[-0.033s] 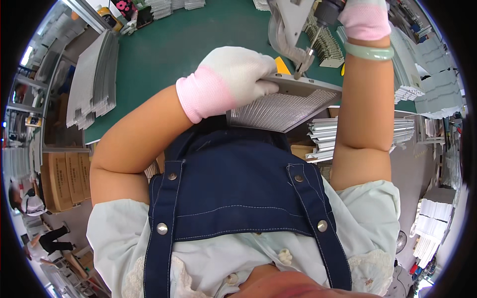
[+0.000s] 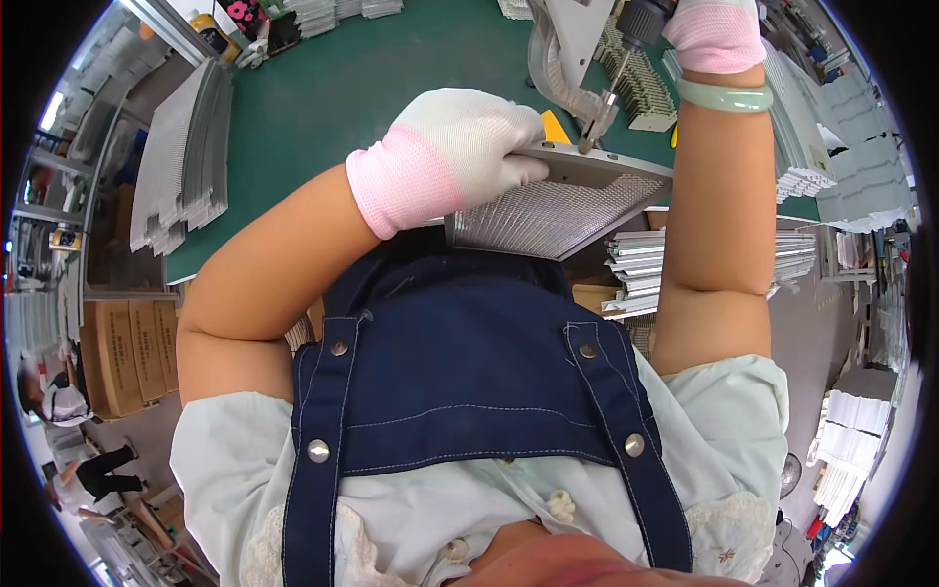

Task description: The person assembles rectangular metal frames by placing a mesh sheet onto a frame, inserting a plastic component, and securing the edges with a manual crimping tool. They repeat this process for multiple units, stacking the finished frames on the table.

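Note:
My left hand (image 2: 460, 147), in a white glove with a pink cuff, is closed on the upper edge of a framed metal mesh panel (image 2: 548, 217). The panel tilts between the green-topped table and my apron. A grey metal bracket (image 2: 575, 44) comes down from the top, and its small metal tip (image 2: 593, 132) meets the panel's upper frame edge. Right beside it is a dark power driver (image 2: 646, 20) with a thin bit. My right hand (image 2: 716, 37), gloved the same way, is next to the driver; the picture's top edge cuts off its fingers.
Stacked mesh panels (image 2: 186, 147) lie at the table's left side. A row of small metal parts (image 2: 646, 93) sits beyond the bracket, with a yellow piece (image 2: 556, 127) behind the held panel. Metal strips (image 2: 646, 269) are stacked below the tabletop. Cardboard boxes (image 2: 132, 357) stand at left.
My right hand has shifted very slightly upward. The left hand and the panel edge are a touch higher; everything else looks the same.

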### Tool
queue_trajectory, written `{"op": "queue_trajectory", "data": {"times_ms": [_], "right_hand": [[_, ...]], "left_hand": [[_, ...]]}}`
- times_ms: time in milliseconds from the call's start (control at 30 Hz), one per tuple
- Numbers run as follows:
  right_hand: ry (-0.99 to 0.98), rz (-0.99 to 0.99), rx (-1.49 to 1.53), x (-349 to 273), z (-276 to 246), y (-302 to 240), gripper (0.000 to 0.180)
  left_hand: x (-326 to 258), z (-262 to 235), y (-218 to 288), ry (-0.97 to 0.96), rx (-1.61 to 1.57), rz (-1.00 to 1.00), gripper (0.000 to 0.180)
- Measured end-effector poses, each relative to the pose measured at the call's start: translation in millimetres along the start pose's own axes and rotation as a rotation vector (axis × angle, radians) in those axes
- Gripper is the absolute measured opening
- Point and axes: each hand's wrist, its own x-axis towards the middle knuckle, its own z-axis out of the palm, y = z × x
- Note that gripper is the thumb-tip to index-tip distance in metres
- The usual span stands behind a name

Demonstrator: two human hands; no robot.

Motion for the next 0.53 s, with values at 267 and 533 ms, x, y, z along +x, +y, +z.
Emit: {"op": "queue_trajectory", "data": {"times_ms": [267,533], "right_hand": [[-0.057,-0.194,-0.047,-5,-6,3,0.019],[-0.216,-0.172,0.047,-34,12,-3,0.022]], "left_hand": [[8,-3,5,-0.15,0.018,-0.063,0.027],[5,9,-14,-0.012,0.051,0.065,0.032]]}}
